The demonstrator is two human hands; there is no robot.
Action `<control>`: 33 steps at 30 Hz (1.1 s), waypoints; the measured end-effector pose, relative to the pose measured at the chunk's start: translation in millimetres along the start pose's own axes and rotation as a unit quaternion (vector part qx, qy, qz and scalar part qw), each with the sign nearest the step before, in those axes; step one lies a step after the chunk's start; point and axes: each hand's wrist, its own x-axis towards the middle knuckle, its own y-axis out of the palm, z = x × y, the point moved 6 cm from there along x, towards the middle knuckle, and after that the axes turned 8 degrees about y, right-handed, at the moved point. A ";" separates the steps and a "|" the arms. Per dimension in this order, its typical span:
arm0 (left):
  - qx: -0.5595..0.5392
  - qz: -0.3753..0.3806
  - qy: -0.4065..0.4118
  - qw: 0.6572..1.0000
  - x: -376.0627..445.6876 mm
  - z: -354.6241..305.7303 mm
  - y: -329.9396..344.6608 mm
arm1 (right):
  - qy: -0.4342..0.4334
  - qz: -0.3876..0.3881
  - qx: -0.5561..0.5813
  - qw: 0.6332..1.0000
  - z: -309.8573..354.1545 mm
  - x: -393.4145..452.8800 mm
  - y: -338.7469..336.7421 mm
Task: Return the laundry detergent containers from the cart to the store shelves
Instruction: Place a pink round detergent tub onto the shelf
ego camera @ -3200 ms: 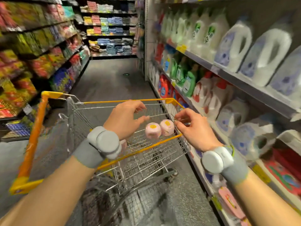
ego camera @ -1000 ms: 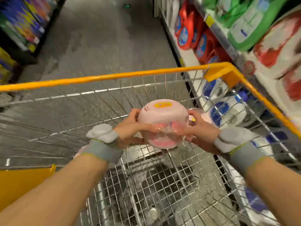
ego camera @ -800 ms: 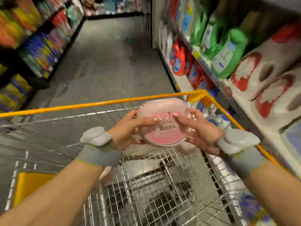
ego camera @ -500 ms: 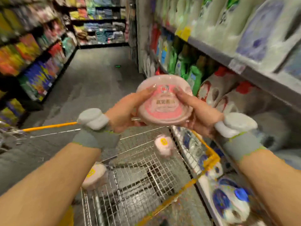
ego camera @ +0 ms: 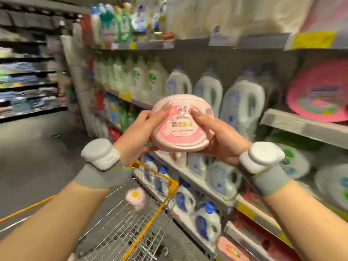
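— Where was the pink detergent tub [ego camera: 181, 127]?

— Raised above the cart [ego camera: 146, 221], in front of the shelf [ego camera: 301, 127] of white jugs [ego camera: 243, 104].

— Who had it?

— Both hands. The left hand [ego camera: 139, 134] curled round its left side, the right hand [ego camera: 220, 140] round its right, thumbs pressed on the label.

— Anything left in the cart?

— One smaller pink tub [ego camera: 136, 197], below the raised one.

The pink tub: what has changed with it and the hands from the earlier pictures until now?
Both hands took the pink tub out of the cart and raised it toward the shelves. The left hand and right hand still grip its sides. Another pink container stays in the cart.
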 end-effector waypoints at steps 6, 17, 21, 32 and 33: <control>-0.042 0.150 0.038 0.987 -48.5 -50.8 122.3 | -0.052 -0.127 -0.007 0.991 19.0 -136.8 -54.5; -0.069 0.330 0.122 0.933 -135.9 -130.8 361.3 | -0.109 -0.345 -0.028 0.932 49.3 -380.8 -170.0; -0.085 0.387 0.156 0.905 -186.5 -162.5 460.8 | -0.109 -0.402 -0.044 0.908 58.7 -480.4 -221.3; -0.116 0.497 0.162 0.845 -289.0 -223.0 700.4 | -0.104 -0.498 -0.069 0.858 84.8 -716.0 -340.6; -0.111 0.503 0.163 0.842 -294.5 -229.4 715.2 | -0.107 -0.507 -0.055 0.854 86.4 -730.6 -351.9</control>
